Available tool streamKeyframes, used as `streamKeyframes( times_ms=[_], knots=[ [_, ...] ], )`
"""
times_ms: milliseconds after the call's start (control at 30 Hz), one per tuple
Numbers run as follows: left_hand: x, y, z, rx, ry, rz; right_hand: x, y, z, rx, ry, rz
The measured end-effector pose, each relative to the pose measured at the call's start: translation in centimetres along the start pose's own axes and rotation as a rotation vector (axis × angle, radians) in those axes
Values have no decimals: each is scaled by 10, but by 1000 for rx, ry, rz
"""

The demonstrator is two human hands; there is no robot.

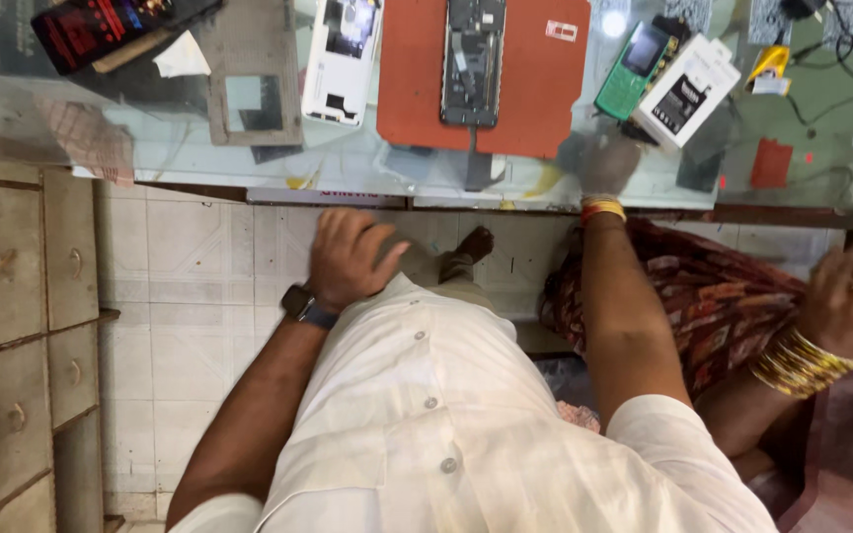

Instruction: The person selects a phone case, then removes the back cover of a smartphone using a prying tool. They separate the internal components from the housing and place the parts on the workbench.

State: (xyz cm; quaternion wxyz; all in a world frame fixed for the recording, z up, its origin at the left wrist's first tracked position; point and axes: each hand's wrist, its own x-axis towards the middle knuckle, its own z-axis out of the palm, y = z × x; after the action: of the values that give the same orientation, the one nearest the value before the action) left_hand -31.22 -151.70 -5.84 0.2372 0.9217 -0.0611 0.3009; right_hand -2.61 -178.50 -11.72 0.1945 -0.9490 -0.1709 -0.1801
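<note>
Hands sit at the glass counter [199,163]'s near edge: left hand [348,259] curled loosely, empty, below it; right hand [604,163] under the glass, its fingers indistinct. Opened phone [473,61] lies on an orange mat [535,79] at the far edge.

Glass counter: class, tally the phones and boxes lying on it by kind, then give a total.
Opened phone on the orange mat: 1
Green keypad phone: 1
Dark phone with lit screen: 1
White boxes: 2
Total: 5
</note>
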Motion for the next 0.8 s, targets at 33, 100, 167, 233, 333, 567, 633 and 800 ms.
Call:
streamKeyframes(
  times_ms=[33, 100, 167, 233, 333, 567, 633, 800],
  knots=[
    [-17, 1, -9, 15, -15, -33, -7, -6, -1, -82, -42, -94],
    [-49, 1, -26, 11, -81, -136, -27, -23, 2, -104, -31, -181],
    [-79, -1, -45, 16, -180, -213, -49, -38, 4, -75, -69, -161],
    [-105, -4, -61, 15, -299, -263, -67, -53, 7, -8, -153, -41],
    [-136, -9, -72, -33, -402, -336, -96, -70, 11, -75, -179, -1],
    [-162, -20, -63, -110, -664, -369, -178, -100, 23, 118, -88, 141],
    [-163, -21, -57, -119, -719, -377, -210, -110, 31, 124, -208, 251],
    [-176, -25, -40, -151, -970, -596, -297, -120, 50, 379, -1374, 29]
  ],
)
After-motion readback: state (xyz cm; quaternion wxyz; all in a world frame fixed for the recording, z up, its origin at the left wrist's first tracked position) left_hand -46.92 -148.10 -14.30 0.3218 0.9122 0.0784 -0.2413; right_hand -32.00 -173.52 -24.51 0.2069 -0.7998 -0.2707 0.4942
